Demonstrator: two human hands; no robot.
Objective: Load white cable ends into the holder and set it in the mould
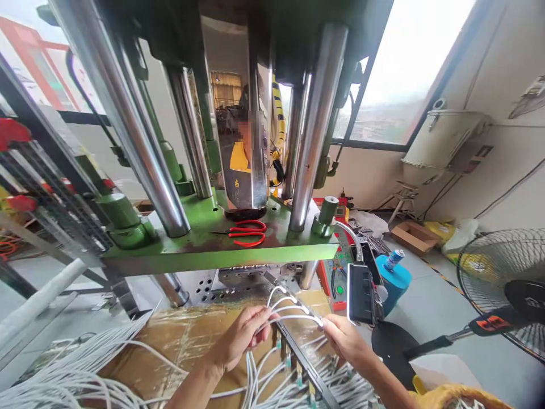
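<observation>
My left hand (242,338) is closed around a bunch of white cables (286,304) whose ends fan upward toward the machine's lower mould (247,278). My right hand (346,339) pinches the end of one cable at a black metal fixture bar (304,363) that runs down toward me, with more white cables clipped along it. Both hands hover over a cardboard-covered bench (179,341), just below the green press plate (221,250).
Red scissors (247,233) lie on the green plate between chrome columns (313,125). A heap of white cables (72,375) fills the lower left. A black control box (361,292), a blue stool with a can (394,272) and a floor fan (506,284) stand to the right.
</observation>
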